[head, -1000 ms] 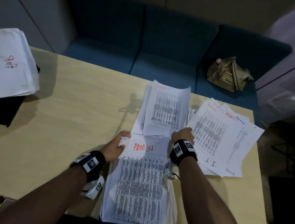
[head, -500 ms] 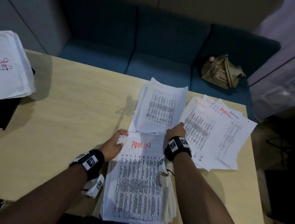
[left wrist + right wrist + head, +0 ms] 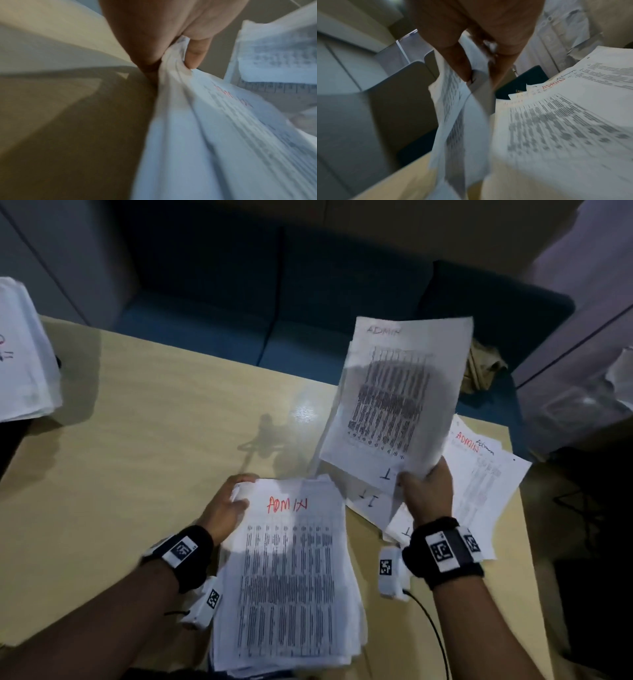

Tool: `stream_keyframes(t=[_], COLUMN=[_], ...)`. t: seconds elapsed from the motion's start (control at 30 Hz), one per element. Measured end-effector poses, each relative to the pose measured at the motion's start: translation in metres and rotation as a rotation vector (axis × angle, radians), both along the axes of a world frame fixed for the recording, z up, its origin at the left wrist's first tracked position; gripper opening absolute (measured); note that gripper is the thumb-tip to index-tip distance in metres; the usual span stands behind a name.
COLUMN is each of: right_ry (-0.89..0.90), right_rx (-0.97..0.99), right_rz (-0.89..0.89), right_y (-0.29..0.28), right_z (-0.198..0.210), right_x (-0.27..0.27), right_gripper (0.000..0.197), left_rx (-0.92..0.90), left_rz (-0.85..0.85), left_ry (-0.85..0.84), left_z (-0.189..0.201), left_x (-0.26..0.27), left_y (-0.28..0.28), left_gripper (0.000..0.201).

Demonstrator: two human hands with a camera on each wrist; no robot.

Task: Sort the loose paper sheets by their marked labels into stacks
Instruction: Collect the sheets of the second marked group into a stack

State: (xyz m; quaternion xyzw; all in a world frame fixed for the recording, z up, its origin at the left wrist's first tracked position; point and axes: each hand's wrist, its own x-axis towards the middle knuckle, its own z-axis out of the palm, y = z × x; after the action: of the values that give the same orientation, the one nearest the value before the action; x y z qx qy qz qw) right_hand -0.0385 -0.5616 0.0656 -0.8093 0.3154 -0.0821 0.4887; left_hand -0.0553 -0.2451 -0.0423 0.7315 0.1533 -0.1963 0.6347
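Observation:
A thick stack of printed sheets, topped by a page marked ADMIN in red, lies at the near edge of the table. My left hand grips its far left corner between thumb and fingers. My right hand pinches the lower edge of a few lifted sheets marked ADMIN and holds them upright above the table. Below and to the right of them, loose sheets marked ADMIN and IT lie fanned out on the table.
The beige table ends at the right near a dark floor. Another pile of white papers sits at the far left. Behind the table runs a blue sofa with a tan bag on it.
My right hand has picked up the ADMIN sheets that lay beyond the near stack and raised them off the table. My left hand still holds the stack's corner.

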Motion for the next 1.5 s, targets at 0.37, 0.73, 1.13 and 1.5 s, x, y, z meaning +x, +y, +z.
stream_keyframes(t=[0.37,0.73,1.13,1.5], right_ry=[-0.350,0.565,0.156,0.165], right_rx=[0.247,0.005,-0.543,-0.445], right_rz=[-0.165,0.720,0.745,1.141], right_y=[-0.015,0.043,0.061,0.113], right_z=[-0.007,-0.054,-0.044,-0.083], right_x=[-0.004,-0.064,0.009,-0.014], right_gripper=[0.050,0.076,0.080,0.059], left_rx=[0.087,-0.104,0.127,0.000], left_rz=[-0.040,0.101,-0.337,-0.222], left_ry=[0.046,0.037,-0.060,-0.006], left_z=[0.013,0.035,0.037,0.021], left_x=[0.010,0.010,0.005,-0.014], left_y=[-0.009,-0.021,-0.027,-0.045], left_gripper=[0.052,0.027,0.054,0.052])
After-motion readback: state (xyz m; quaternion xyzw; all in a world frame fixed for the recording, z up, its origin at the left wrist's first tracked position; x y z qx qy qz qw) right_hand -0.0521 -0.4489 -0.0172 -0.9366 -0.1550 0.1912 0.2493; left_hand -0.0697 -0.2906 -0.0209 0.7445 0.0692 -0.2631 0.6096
